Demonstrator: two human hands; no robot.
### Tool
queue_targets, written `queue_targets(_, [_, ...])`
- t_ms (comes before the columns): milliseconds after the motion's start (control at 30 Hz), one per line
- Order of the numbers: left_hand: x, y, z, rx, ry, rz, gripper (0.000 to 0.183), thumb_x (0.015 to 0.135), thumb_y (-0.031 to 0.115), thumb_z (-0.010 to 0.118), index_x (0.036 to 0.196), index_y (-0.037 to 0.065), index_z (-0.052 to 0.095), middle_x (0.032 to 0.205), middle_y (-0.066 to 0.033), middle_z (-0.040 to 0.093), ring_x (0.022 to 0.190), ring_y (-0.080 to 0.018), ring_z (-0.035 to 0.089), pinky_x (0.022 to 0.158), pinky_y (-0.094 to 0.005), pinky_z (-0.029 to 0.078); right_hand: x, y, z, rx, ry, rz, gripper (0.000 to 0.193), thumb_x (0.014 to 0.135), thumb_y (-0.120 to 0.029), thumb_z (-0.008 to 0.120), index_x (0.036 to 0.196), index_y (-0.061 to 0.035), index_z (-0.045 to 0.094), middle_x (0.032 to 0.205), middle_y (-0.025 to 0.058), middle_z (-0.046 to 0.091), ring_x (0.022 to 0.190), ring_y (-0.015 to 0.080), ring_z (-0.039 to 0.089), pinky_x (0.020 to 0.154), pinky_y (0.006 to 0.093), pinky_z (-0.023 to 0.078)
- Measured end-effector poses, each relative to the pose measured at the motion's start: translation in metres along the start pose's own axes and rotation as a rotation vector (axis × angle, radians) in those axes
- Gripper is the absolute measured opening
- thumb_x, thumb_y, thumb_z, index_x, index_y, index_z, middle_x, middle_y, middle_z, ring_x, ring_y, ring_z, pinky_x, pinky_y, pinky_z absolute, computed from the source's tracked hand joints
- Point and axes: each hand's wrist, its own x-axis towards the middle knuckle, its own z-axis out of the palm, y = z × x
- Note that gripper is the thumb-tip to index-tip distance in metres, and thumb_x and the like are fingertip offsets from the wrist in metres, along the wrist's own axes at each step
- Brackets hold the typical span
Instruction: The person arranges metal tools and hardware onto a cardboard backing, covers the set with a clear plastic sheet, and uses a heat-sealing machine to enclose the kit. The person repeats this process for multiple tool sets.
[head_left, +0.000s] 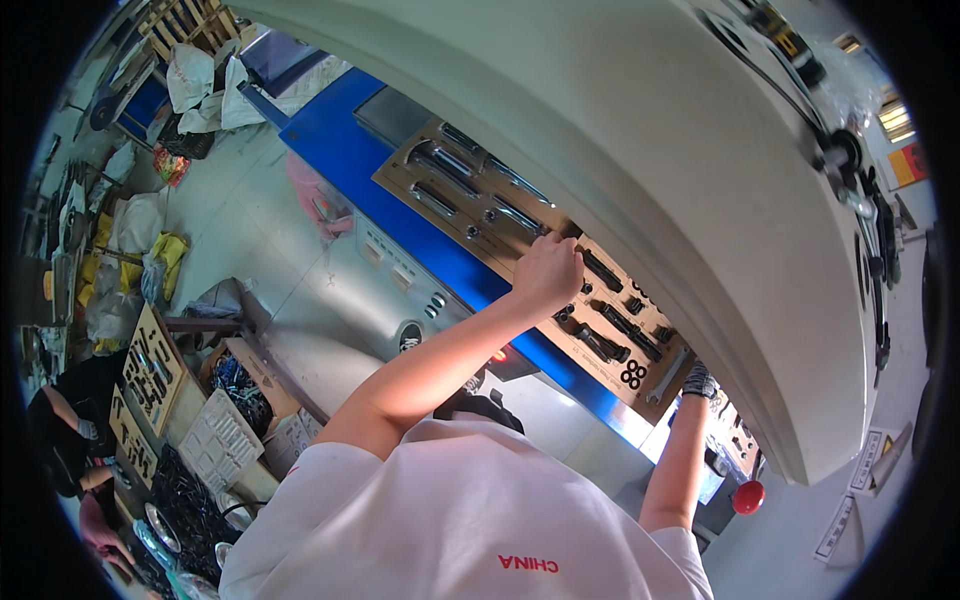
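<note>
While at the board [495,247], left grip [549,273] and right grip [700,381]: closure and hold unclear

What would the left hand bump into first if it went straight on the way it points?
Probably the lower edge of the pale curved housing, next in line beyond the left hand; depth is unclear, so the hand might pass beneath it.

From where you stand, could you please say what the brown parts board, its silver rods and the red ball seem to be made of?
Brown parts board: perhaps matte fibreboard or cardboard, by its flat, dull face. Silver rods: likely polished metal, by their bright streaks. Red ball: perhaps smooth plastic or painted metal, by its even colour.
</note>
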Motion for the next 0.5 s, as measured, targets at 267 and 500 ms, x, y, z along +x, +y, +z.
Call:
queue_targets(267, [-0.019,0.004,0.024,0.142,-0.082,0.073,0.033,0.103,0.021,0.049,0.126,0.001,0.062,0.123,-0.0177,0.068,0.117,-0.0328,0.063,0.097,-0.0468,0.055,0.014,0.010,0.029,-0.036,-0.027,-0.029,0.024,0.098,-0.016,0.066,0.116,-0.0025,0.074,0.107,0.0053,0.074,0.091,0.0173,0.066,0.082,0.0326,0.054])
queue_targets(500, [-0.068,-0.053,0.017,-0.432,0.496,-0.002,0.023,0.095,0.006,0.067,0.114,0.001,0.054,0.099,-0.0135,0.066,0.088,-0.0217,0.069,0.082,-0.0352,0.058,0.027,-0.007,0.053,-0.084,-0.054,-0.049,0.026,0.097,-0.015,0.066,0.119,-0.0028,0.074,0.109,0.0056,0.074,0.093,0.0176,0.067,0.083,0.0325,0.054])
